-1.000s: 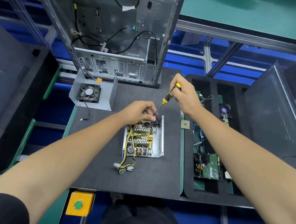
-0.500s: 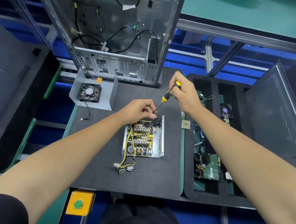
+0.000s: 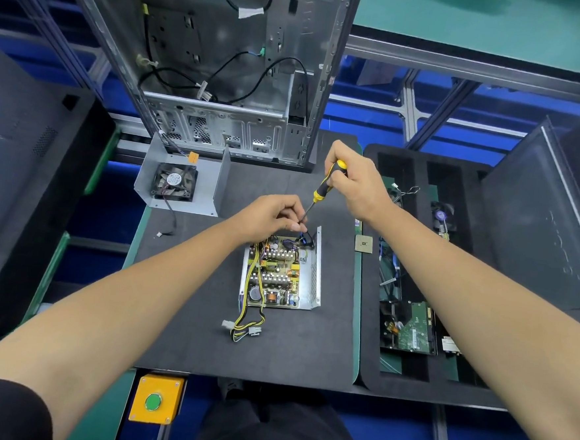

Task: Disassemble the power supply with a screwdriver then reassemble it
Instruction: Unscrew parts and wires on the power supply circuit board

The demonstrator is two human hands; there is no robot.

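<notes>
Standing open beyond both hands, at the far edge of the worktop (image 3: 183, 350): a bare metal computer case (image 3: 223, 77), loose black cables hanging inside. Spread beneath both hands: a dark mat (image 3: 289, 350) covering the middle of the worktop. Off to the right of the right hand: a black foam tray (image 3: 407, 382), with a green circuit board (image 3: 415, 328) in one of its compartments, nearer the body than the hand. Ahead and left of the left hand: a grey metal power supply cover (image 3: 181, 178) lying open side up, a black fan (image 3: 175, 181) mounted in its floor. Directly under and just nearer than the left hand: the opened power supply (image 3: 279, 272), circuit board exposed in its metal base, a bundle of yellow and black wires (image 3: 245, 323) trailing from its near end onto the mat. Left hand (image 3: 271, 218) curled at the far end of the power supply, fingertips pinched close by the screwdriver tip; cannot tell what is between them. Right hand (image 3: 356, 186) raised above and right of the left, gripping the black and yellow handle of a screwdriver (image 3: 321, 191), shaft slanting down and left to the far right corner of the power supply. Just right of the power supply, below the right wrist: a small square processor chip (image 3: 364, 243). Nearest the body, below the left forearm: a yellow box carrying a green push button (image 3: 153, 402).
</notes>
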